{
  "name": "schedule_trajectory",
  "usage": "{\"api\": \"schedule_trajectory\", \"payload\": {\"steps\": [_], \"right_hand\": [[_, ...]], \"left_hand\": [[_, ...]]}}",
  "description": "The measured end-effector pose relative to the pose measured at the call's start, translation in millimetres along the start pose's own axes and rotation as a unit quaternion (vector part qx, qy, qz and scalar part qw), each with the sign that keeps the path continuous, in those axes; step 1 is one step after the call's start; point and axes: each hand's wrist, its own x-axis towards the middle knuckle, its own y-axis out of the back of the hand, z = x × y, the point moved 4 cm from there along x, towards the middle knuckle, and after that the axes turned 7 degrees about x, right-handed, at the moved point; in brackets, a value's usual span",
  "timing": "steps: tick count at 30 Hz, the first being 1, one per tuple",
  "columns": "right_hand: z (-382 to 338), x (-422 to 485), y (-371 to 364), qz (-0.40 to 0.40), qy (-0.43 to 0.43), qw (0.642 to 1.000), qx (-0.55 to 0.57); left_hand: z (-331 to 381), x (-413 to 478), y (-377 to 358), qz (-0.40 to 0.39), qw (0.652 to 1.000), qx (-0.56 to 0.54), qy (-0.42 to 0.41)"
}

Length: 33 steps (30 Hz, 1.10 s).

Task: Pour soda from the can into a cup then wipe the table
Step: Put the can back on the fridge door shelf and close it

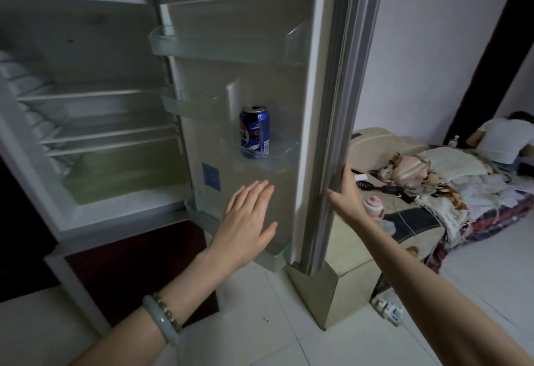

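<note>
One fridge point(86, 105): stands open in front of me, white shelves stacked inside the cabinet
Door point(245, 13): swung out to the right of the cabinet, its inner liner facing me, with clear bins across it at several heights
Crisper drawer point(124, 181): greenish, low in the cabinet; I cannot tell what is in it
Right hand point(345, 189): gripping the door's outer edge, fingers wrapped over the grey seal, thumb on my side
Left hand point(245, 221): flat and spread, fingers straight, holding nothing, held up before the door's lower liner; whether it touches the liner I cannot tell
Middle bin point(277, 160): the clear one on the right side of the door, and it holds the can
Can point(254, 131): blue soda can, upright, long axis vertical, standing in that bin behind its clear front wall
Which way to go: the can sits just above my left fingertips and a touch right; that hand is free and nearer, so I judge it should rise, close round the can's side, and lift straight up to clear the bin wall
Cup and table: not in view
</note>
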Motion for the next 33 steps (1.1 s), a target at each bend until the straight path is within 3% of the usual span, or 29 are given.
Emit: {"api": "schedule_trajectory", "payload": {"steps": [8,17,23,33], "right_hand": [[-20,-48,-13,-0.061,0.085,0.994,-0.042],[-47,-118,-56,-0.162,0.206,0.960,-0.096],[-79,-148,-97,-0.235,0.340,0.902,-0.121],[-154,-160,-214,-0.269,0.538,0.791,-0.113]], "left_hand": [[-4,-32,-4,-0.012,1.000,0.010,0.025],[-15,-74,-3,-0.040,0.989,-0.124,0.074],[-50,-115,5,-0.013,0.946,-0.252,0.205],[-143,-191,43,0.123,0.877,-0.263,0.382]]}}
